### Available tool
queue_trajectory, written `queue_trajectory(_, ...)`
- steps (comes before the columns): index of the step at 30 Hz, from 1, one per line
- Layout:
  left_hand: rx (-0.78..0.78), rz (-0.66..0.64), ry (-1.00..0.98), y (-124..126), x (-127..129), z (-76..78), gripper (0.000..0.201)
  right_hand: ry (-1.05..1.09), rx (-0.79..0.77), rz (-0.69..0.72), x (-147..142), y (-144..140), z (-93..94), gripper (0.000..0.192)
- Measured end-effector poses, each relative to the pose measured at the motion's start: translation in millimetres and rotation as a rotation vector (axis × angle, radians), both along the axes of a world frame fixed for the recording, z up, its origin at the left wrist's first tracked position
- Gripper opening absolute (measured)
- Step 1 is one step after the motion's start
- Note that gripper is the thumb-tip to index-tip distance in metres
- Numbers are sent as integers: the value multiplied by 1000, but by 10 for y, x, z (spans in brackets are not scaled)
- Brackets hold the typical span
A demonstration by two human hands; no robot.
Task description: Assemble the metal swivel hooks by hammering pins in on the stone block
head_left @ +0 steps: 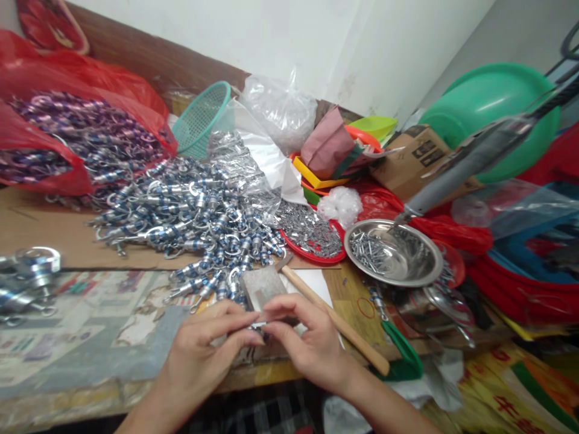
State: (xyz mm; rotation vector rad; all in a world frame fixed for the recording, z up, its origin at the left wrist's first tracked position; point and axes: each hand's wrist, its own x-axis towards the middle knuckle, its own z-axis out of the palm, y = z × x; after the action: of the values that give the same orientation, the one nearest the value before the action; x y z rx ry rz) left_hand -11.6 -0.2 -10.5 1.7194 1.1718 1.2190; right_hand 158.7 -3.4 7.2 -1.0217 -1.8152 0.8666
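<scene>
A: Status on the table (pixel 90 241)?

B: Both hands low centre. Left hand (pixel 203 349) and right hand (pixel 312 349) meet fingertip to fingertip, fingers pinched narrow on one small metal clip (pixel 259 325), just in front of the grey block (pixel 262 286). Can't tell what exactly is being done to it, too small.

A: How far along?

B: My guess: mid-run. Big loose clip pile (pixel 194 211) lies behind the block, touching it. A smaller clip heap (pixel 27 277) sits at the far left, blurred, so I can't say whether those are finished ones.

A: Containers?

B: Red bag (pixel 40 175), back left, open, full of purple-tinted clips. Red tray (pixel 335 256) holds small grey metal bits. Steel bowl (pixel 398 253) beside it, a few screws inside; a power driver (pixel 470 157) hangs over it. Teal basket (pixel 199 120) on its side, contents not visible. Green basin (pixel 479 102) upright at the wall.

A: Tools?

B: Hammer (pixel 335 319) lies just right of the hands, untouched.
</scene>
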Motion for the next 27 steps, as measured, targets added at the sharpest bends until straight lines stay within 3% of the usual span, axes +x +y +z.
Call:
queue_trajectory(2, -38, -7, -16, -4, -7, -2, 16, -24, 84, 15, 31, -28, -25, 21)
queue_trajectory(5, -144, 55, -72, -18, -6, 30, 12, -153, 374, 38, 102, -46, -84, 30)
queue_trajectory(8, -188, 99, -75, -28, 4, 113, 8, -308, 634, 120, 182, -29, -97, 25)
queue_trajectory(14, -84, -15, 87, -4, -15, 233, 12, -485, 845, 245, 261, 17, 56, 26)
queue_trajectory(18, 79, -54, 184, -8, -44, 216, 14, -451, 835, 191, 253, 21, 35, 26)
queue_trajectory(21, 75, -11, 153, -33, -44, 191, 15, -402, 737, 133, 225, -13, -21, 29)
queue_trajectory(25, -244, 45, -8, -73, -16, 174, 14, -240, 509, 56, 137, -105, -17, 27)
queue_trajectory(27, -425, 35, -140, -83, -2, 159, 37, -146, 349, 37, 95, -122, 20, 20)
